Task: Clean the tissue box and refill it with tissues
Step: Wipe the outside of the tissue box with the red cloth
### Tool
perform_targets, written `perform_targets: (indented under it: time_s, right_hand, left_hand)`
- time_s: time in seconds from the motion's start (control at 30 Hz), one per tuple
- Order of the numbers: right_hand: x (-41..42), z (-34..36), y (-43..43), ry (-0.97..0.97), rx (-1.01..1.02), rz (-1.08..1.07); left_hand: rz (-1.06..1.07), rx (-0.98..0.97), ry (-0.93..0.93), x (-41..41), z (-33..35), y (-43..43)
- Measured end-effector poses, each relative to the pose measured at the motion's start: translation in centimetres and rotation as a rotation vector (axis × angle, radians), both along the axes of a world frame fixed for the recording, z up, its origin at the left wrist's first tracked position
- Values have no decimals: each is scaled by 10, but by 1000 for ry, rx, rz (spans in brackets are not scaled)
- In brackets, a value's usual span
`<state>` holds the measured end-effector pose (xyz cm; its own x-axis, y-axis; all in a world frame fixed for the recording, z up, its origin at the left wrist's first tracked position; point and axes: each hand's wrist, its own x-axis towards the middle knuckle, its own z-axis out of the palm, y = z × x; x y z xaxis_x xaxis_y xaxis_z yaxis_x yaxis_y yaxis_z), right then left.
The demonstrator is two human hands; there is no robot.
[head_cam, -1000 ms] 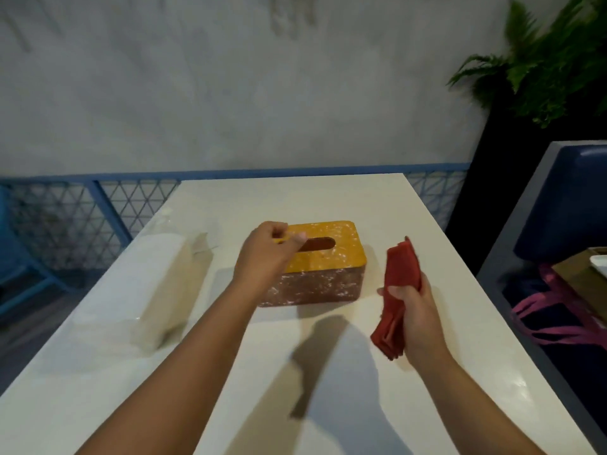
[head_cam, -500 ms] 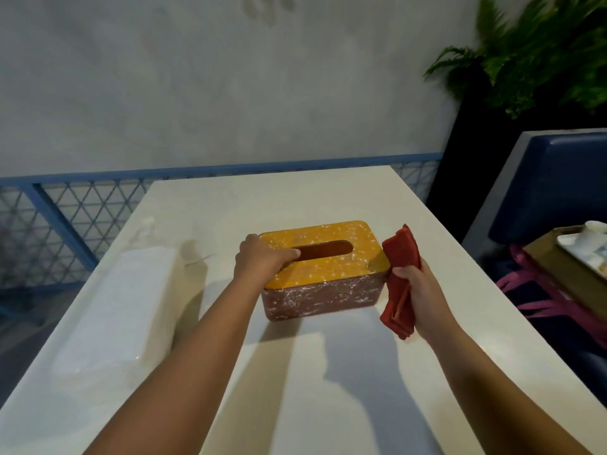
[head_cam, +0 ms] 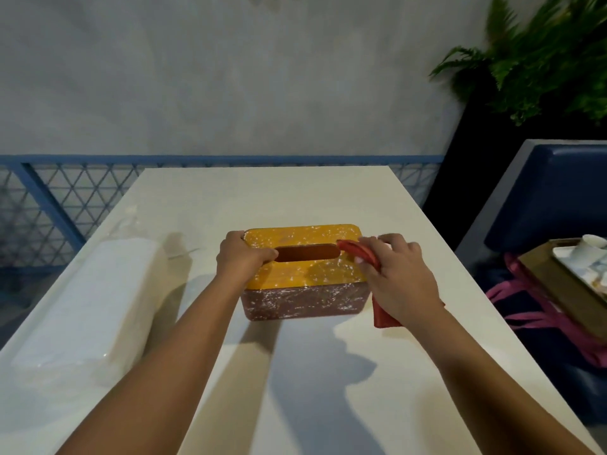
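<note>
Tissue box [head_cam: 305, 302]: yellow lid, maroon sides, white speckles. Cloth [head_cam: 382, 315] red.

White table [head_cam: 262, 198]; a blue mesh railing [head_cam: 49, 198] runs behind its far edge and down its left side. Grey plaster wall [head_cam: 230, 77] beyond. Past the far right corner: fern [head_cam: 542, 54] above a tall dark planter [head_cam: 460, 159]. Off the right edge: blue cushioned seat [head_cam: 542, 192], pink straps [head_cam: 532, 316] lying on it, brown tray [head_cam: 558, 284] holding a white cup [head_cam: 593, 243].

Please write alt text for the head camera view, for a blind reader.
The left hand grips a white-speckled, yellow-lidded tissue box while the right hand holds a red cloth on its lid. A wrapped tissue pack lies at left on the white table.
</note>
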<state>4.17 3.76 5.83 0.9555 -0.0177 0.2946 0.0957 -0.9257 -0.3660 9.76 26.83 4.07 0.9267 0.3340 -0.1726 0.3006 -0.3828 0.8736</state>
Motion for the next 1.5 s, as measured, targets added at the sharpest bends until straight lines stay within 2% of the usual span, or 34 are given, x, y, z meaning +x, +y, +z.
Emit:
perform_targets:
  time_s: [0.07,0.17,0.3,0.47,0.57,0.7,0.8,0.9,1.0,1.1,1.23,1.33,1.5]
  right_hand:
    - [-1,-3,10,-87,-162,32]
    - [-3,-11,20,-185,-230,82]
    - [-10,-10,11,-207,-325,167]
    - [18,-14,-1,18,-471,112]
    - [25,-3,23,-17,-479,36]
    - [-3,0,52,-135,-392,118]
    - [-16,-5,44,-103,-366,168]
    - [-16,-4,21,-141,-393,110]
    - [0,1,19,-49,-429,42]
    - [13,2,36,2,-415,82]
    - [-5,-3,53,-118,-387,141]
    - [-16,0,41,-86,-418,154]
    - [0,14,23,62,-410,21]
  left_hand:
    - [5,-9,-4,-1,0,-1]
    - [15,-23,-8,0,-1,0]
    - [15,-40,-4,2,-6,1]
    - [3,-51,-6,7,-10,3]
    - [5,-60,-5,7,-9,3]
    - [18,-75,-19,8,-12,3]
    - [21,-93,-20,9,-14,3]
    - [10,-91,-18,11,-16,4]
    - [4,-86,-15,11,-16,4]
    - [9,-90,-15,13,-18,5]
    - [19,-94,-17,15,-19,4]
    - [12,-112,-20,16,-20,5]
    - [10,-119,-11,17,-22,6]
